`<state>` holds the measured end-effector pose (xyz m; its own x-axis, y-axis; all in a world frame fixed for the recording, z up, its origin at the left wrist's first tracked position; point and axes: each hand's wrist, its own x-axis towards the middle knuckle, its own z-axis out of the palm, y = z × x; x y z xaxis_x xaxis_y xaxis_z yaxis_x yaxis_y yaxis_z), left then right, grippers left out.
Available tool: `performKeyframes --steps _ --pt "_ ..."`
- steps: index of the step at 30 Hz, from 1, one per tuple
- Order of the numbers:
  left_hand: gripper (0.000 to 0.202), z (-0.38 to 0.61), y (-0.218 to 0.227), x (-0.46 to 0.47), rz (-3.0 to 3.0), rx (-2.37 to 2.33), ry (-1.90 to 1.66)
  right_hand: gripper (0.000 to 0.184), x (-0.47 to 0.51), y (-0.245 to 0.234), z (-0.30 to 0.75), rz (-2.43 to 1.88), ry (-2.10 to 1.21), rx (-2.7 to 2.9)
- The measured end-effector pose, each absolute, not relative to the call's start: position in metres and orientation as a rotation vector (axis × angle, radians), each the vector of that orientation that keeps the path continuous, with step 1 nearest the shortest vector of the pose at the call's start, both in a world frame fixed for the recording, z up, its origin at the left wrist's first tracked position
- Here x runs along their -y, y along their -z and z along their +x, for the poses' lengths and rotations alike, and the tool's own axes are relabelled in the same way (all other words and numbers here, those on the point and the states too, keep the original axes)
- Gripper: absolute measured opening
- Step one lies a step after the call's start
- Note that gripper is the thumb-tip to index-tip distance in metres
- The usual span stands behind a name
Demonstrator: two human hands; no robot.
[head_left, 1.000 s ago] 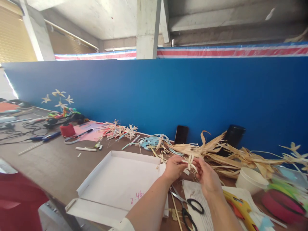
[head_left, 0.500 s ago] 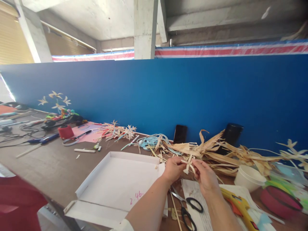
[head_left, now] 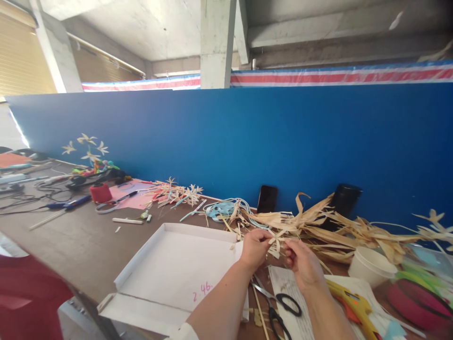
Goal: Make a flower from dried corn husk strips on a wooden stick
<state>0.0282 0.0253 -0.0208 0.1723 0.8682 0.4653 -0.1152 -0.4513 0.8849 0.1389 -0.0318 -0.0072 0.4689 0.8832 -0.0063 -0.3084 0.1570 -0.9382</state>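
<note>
Between my hands is a small pale husk flower (head_left: 277, 240) with several narrow petals. My left hand (head_left: 257, 246) pinches it from the left side. With thumb and forefinger closed, my right hand (head_left: 300, 259) grips the tip of a petal on the right. Dried corn husks (head_left: 311, 222) lie in a heap just behind my hands. Below them, black-handled scissors (head_left: 279, 307) rest on the table beside a printed sheet of paper (head_left: 288, 288). A yellow glue gun (head_left: 354, 304) lies right of my right forearm.
A shallow white cardboard box (head_left: 177, 264) sits open at left. Finished husk flowers (head_left: 180, 192) lie behind it near the blue partition (head_left: 219, 141). A phone (head_left: 267, 199) leans there. A white cup (head_left: 371, 267) and a pink bowl (head_left: 417, 302) stand at right.
My right hand has shifted slightly right, and its fingers now hold a petal's end rather than closer to the flower's middle. The whole view has moved a little.
</note>
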Motion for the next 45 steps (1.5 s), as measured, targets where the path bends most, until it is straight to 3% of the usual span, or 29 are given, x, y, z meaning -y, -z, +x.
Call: performKeyframes --steps 45 --pt "0.007 0.0290 0.0276 -0.0323 1.458 -0.843 -1.483 0.022 0.0299 0.0118 0.1369 -1.131 -0.917 0.702"
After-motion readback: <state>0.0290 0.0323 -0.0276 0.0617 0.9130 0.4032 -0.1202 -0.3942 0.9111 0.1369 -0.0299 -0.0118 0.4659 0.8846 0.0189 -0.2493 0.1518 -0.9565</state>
